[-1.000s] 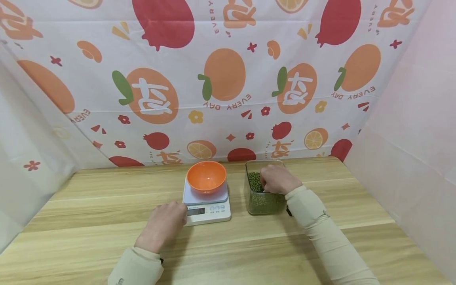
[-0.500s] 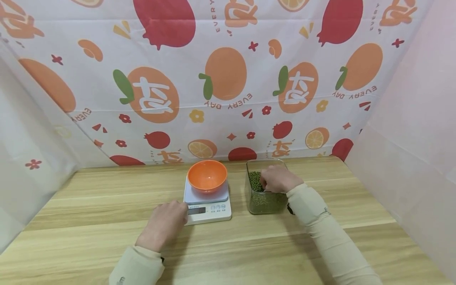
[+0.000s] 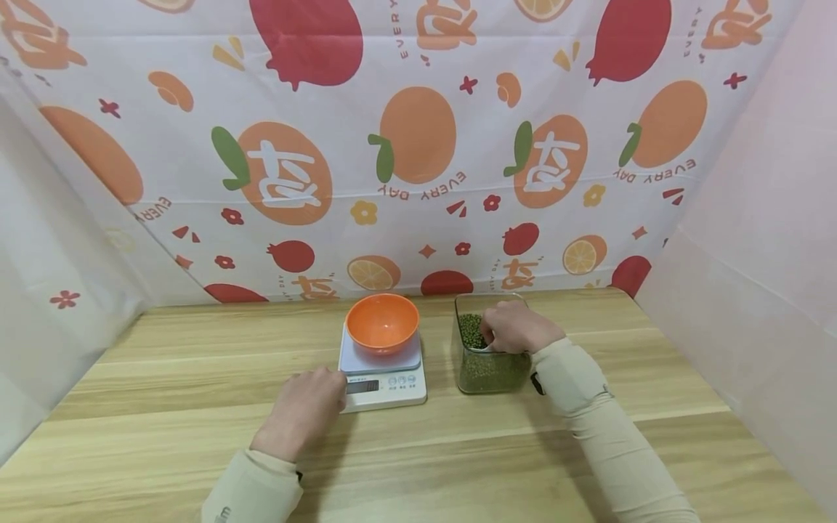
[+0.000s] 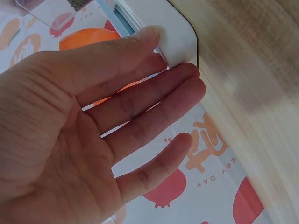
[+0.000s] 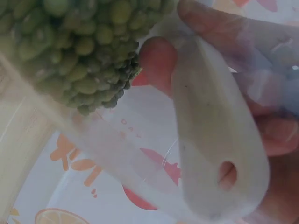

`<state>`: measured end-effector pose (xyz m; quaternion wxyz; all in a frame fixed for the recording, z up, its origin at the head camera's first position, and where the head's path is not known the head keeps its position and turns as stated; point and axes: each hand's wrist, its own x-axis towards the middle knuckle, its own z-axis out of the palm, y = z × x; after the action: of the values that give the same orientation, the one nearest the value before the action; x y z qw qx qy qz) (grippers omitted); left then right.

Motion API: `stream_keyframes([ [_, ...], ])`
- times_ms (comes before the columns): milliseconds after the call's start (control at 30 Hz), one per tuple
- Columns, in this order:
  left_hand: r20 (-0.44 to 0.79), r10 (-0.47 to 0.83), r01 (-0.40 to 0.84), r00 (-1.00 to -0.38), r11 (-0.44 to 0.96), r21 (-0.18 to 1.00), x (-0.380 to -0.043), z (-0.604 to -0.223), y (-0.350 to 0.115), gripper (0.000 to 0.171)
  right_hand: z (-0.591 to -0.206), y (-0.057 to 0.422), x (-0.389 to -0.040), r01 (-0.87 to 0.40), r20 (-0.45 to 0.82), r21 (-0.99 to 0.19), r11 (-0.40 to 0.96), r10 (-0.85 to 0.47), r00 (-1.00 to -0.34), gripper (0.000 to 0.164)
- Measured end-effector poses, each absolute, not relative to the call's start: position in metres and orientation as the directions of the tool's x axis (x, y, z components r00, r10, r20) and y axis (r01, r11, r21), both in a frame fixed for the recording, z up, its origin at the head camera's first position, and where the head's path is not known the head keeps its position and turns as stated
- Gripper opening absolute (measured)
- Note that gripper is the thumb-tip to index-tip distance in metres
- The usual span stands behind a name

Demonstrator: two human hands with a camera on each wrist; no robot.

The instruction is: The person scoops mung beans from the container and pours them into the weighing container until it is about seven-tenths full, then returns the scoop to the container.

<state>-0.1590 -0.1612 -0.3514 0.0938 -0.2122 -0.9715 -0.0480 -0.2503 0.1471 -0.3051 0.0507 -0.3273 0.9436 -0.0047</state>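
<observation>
My right hand (image 3: 519, 327) is inside the clear square container (image 3: 493, 381) of green mung beans (image 3: 470, 330). It holds a white spoon by its broad handle (image 5: 210, 135), which has a hole at the end; the spoon's bowl is out of sight. To the left, a white kitchen scale (image 3: 392, 394) carries an orange bowl (image 3: 381, 330). At the scale's left front corner rests my left hand (image 3: 304, 410). In the left wrist view its thumb and fingertips (image 4: 187, 70) touch the scale's edge, with the fingers loosely extended.
The wooden table (image 3: 418, 465) runs back to a fruit-patterned curtain (image 3: 418, 240). Pale sheets hang at the left and right sides. The container stands a short gap to the right of the scale.
My right hand has shifted slightly within the container, and a bit of the white spoon now shows at the near rim. The left hand keeps its place at the scale.
</observation>
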Motion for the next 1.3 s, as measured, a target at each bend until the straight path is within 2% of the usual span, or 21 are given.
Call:
stream_keyframes([
  [400,0.191,0.398,0.414,-0.897,0.909,0.054,-0.1582,-0.3497,-0.1615,0.014,-0.3023,0.1507,-0.2497,-0.622,-0.046,-0.068,0.78,-0.625,-0.779,0.026],
  [1300,0.215,0.412,0.43,-0.886,0.902,0.046,-0.1599,-0.352,-0.162,0.02,-0.3,0.1573,-0.2432,-0.606,0.036,-0.081,0.791,-0.605,-0.795,0.024],
])
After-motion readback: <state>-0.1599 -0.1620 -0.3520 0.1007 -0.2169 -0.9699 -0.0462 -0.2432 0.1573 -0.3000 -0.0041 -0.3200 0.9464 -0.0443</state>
